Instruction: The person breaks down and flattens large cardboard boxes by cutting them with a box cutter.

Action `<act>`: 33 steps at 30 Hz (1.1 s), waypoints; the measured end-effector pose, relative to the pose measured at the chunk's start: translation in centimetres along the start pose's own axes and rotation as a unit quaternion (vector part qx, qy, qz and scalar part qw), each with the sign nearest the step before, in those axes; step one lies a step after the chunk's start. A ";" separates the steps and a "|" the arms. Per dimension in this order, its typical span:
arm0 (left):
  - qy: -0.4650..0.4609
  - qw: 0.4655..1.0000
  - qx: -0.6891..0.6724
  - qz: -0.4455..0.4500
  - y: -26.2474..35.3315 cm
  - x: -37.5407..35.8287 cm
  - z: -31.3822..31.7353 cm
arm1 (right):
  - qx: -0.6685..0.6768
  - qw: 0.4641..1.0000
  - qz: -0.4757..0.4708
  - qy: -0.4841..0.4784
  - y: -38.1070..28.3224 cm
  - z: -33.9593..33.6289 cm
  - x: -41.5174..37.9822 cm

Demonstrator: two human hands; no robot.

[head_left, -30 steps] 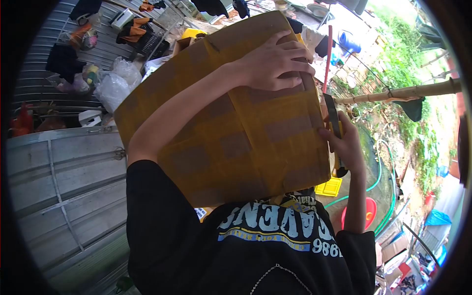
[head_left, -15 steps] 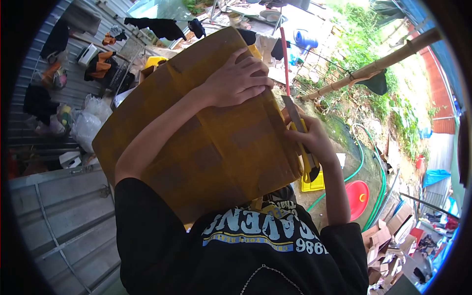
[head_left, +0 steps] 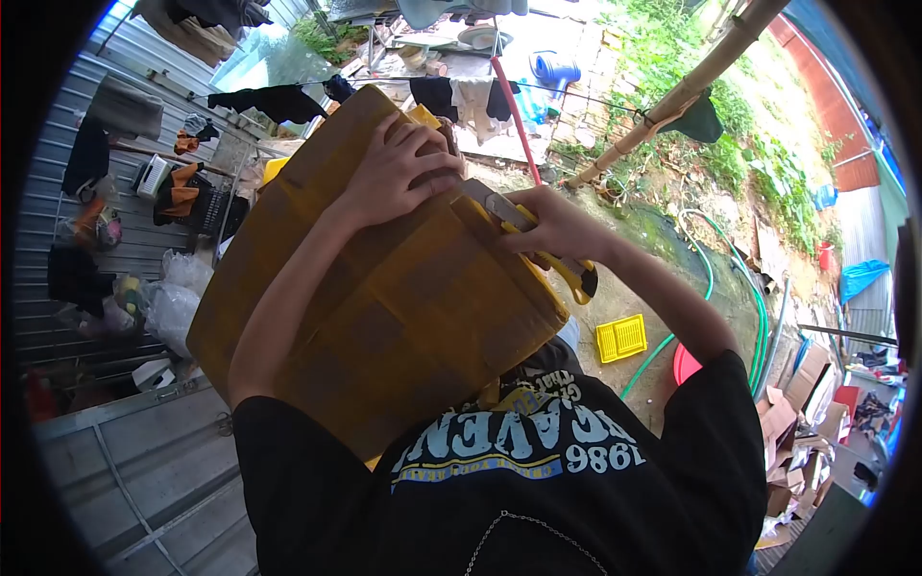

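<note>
A large cardboard box (head_left: 384, 298), wrapped in shiny brown tape, leans tilted against my body. My left hand (head_left: 399, 178) rests on its far upper side, fingers bent over the edge and gripping it. In my right hand (head_left: 552, 226), closed around its handle, is a yellow utility knife (head_left: 581, 278). The wide metal blade points up and left, lying along the box's right-hand edge near my left fingertips. Whether the blade cuts into the tape cannot be made out. My right fingertips are partly hidden behind the knife and box.
A yellow plastic basket (head_left: 621, 338) and a red basin (head_left: 686, 365) lie on the ground at right, beside a green hose (head_left: 663, 355). Flattened cardboard (head_left: 792, 422) is piled farther right. A bamboo pole (head_left: 672, 101) slants overhead; clothes (head_left: 269, 102) hang on a line.
My right hand has moved up and left with the knife, bringing the blade from beside the box to its edge. My left hand and the box's upper end have shifted left in view.
</note>
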State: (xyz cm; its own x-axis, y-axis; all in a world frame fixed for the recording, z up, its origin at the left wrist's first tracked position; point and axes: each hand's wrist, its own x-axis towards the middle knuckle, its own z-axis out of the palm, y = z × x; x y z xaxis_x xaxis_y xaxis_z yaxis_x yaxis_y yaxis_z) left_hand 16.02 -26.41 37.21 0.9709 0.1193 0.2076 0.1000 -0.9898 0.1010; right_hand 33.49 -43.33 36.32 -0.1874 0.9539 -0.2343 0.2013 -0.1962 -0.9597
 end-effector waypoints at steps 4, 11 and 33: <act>-0.022 1.000 0.019 -0.010 0.9 -1.0 -0.3 | -0.003 1.000 -0.016 -0.016 1.2 -0.6 0.6; -0.170 0.973 0.139 -0.069 0.9 -0.7 -1.8 | 0.044 0.997 0.050 0.029 0.5 0.7 -0.6; -0.184 0.972 0.086 -0.119 2.6 2.0 -2.8 | -0.295 0.847 -0.290 0.335 -13.6 -6.4 15.6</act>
State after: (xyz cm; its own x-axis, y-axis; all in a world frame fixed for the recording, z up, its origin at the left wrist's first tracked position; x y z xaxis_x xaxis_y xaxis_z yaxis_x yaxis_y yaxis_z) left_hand 17.57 -28.52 40.58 0.9249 0.3422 -0.1659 0.3355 -0.9396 -0.0677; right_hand 34.01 -24.32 46.75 0.1282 0.8044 0.5801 0.7439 0.3089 -0.5927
